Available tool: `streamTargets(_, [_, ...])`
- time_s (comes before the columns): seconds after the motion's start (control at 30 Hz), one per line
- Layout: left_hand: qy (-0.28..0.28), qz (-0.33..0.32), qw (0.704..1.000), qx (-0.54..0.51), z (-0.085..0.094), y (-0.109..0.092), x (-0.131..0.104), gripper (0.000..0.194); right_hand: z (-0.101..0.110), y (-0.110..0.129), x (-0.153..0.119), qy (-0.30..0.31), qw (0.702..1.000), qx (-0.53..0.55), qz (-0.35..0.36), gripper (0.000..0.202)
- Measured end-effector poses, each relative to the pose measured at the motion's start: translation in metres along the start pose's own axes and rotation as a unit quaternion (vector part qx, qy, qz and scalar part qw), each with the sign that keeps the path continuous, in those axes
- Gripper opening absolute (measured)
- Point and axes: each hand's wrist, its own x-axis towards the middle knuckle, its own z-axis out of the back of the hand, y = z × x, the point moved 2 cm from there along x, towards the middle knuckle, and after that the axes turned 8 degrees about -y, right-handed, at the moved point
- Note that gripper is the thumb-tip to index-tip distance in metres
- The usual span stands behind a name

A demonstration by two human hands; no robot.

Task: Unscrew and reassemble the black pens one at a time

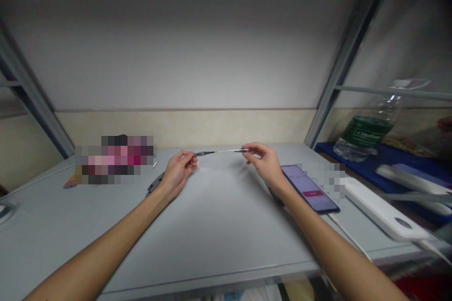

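Note:
Both hands are raised above the far middle of the grey desk. My left hand (181, 171) pinches a dark, slim, pen-like piece (205, 153) that tapers to the right. My right hand (263, 162) pinches a short dark piece with a shiny end (242, 150). Between them runs a thin, pale, see-through rod (226, 151), level and in line with both pieces, with a yellowish spot at its left end. Whether the parts are joined is too small to tell. Behind my left wrist lies a dark grey object (154, 184), partly hidden.
A lit phone (310, 189) lies right of my right forearm, near a white power bank (386, 211) with a cable. A large bottle with a green label (367, 129) stands beyond the metal frame. Blurred-out items (116, 160) lie at the back left of the desk (219, 225).

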Motion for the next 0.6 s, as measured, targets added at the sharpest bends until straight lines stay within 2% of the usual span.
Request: streamTargets(0.6, [-0.001,-0.022,1.000,0.015,-0.0014,-0.0011,-0.0017,0.021,0.0004,-0.0022,0.0004,-0.006,1.000,0.001,-0.013,0.021])
